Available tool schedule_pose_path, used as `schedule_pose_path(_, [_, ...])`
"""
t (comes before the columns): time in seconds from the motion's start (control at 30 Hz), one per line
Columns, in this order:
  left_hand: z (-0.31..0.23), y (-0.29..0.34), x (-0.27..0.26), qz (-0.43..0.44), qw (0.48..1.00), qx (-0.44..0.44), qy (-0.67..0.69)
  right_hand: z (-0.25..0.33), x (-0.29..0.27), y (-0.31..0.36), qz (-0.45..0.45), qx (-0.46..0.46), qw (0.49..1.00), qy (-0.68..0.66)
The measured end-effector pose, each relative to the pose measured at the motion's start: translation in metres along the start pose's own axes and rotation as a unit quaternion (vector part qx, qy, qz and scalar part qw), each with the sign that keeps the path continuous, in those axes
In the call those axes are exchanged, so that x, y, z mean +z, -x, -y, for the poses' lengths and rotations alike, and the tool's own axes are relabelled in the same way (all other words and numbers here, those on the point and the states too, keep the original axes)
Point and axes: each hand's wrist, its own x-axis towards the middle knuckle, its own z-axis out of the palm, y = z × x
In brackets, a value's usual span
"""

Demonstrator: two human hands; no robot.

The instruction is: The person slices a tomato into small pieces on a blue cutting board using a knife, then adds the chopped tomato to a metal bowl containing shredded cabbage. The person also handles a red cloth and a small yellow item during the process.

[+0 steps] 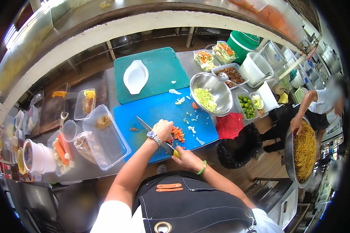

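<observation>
A kitchen knife [144,123] with a long steel blade and a yellow handle slants over the blue cutting board [204,134], its tip toward the far left. My right hand [186,158], with a green bracelet at the wrist, is closed round the handle at the board's near edge. Fingers curled, my left hand [162,130] bears on the middle of the blade; a watch is on that wrist. Diced carrot [177,134] lies in a small heap right beside the blade. A few bits sit left of it, and pale green leaf scraps [191,129] are scattered to the right.
A steel bowl [224,94] of shredded greens overlaps the board's far right corner. Behind lies a green board [163,70] with a white dish [136,77]. Plastic containers [122,139] flank the left. At right, another person holds a large pan [289,155] of noodles.
</observation>
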Motion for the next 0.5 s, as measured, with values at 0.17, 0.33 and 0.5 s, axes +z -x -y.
schedule_pose_path(0.17, [-0.011,-0.002,-0.003,-0.034,0.998,-0.022,0.048,0.003,-0.009,0.000,0.019,0.004,0.999,-0.039])
schedule_pose_path(0.33, [-0.018,0.021,-0.026,-0.141,0.974,0.009,0.179,0.002,-0.017,0.002,0.023,0.022,0.999,-0.041])
schedule_pose_path(0.5, [-0.023,0.073,-0.023,-0.128,0.965,-0.062,0.219,0.003,-0.030,0.003,-0.077,0.003,0.997,0.016])
